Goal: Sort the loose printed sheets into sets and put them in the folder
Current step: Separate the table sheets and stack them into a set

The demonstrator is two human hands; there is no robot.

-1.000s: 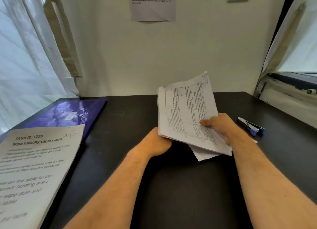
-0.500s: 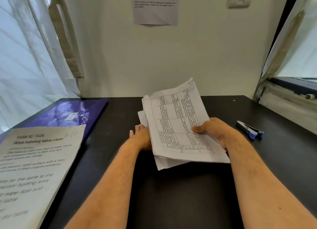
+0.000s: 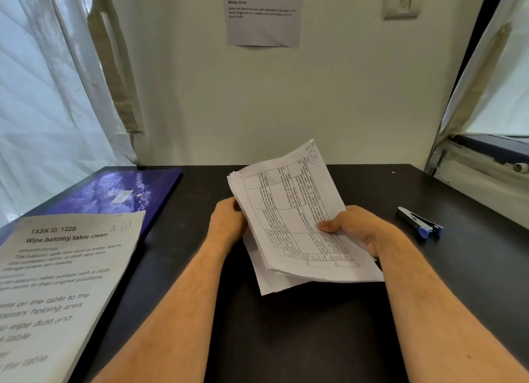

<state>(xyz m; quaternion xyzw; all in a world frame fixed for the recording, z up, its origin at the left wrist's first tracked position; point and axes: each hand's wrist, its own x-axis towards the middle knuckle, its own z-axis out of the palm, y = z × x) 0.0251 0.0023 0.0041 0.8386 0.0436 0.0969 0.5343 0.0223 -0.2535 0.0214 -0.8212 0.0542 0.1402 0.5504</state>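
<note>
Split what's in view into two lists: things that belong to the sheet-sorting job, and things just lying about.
Belongs to the job:
- stack of printed sheets, gripped by left hand and right hand
- sheet marked A1, lying on the table
- purple folder, closed

Just lying about:
- stapler, right of the hands
- notice on the wall

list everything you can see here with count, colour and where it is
stack of printed sheets: one stack, white, top sheet a table marked S1, held above the table centre
task sheet: one, white, table's near left, headed "Wipe balcony table clean"
folder: one, purple, far left of table, partly under the task sheet
stapler: one, black and blue, table's right
table: one, black
wall notice: one, white, on the wall
curtains: white, left and right
left hand: grips the stack's left edge
right hand: thumb on top of stack
</note>
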